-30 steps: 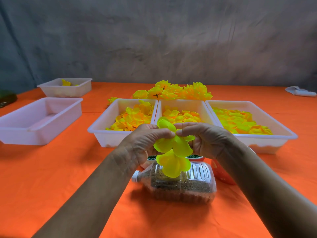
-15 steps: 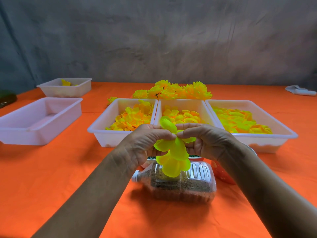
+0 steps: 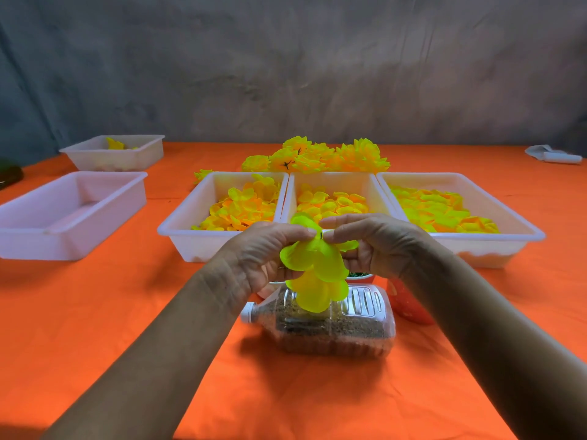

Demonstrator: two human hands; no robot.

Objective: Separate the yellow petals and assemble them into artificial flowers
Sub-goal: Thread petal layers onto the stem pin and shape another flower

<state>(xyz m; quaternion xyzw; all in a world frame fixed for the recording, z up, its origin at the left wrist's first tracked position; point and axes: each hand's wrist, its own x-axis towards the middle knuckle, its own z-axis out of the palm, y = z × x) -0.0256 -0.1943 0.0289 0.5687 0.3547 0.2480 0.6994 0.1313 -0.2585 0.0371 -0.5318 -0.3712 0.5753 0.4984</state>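
Both hands pinch 1 bunch of yellow petals — left hand, right hand — above a bottle lying on the orange tabletop.

Craft workbench, orange tablecloth, white sorting trays of yellow petals, grey backdrop

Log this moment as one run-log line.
left hand: pinches yellow fabric petal cluster | right hand: pinches same cluster | cluster: held above clear plastic bottle lying on orange tablecloth
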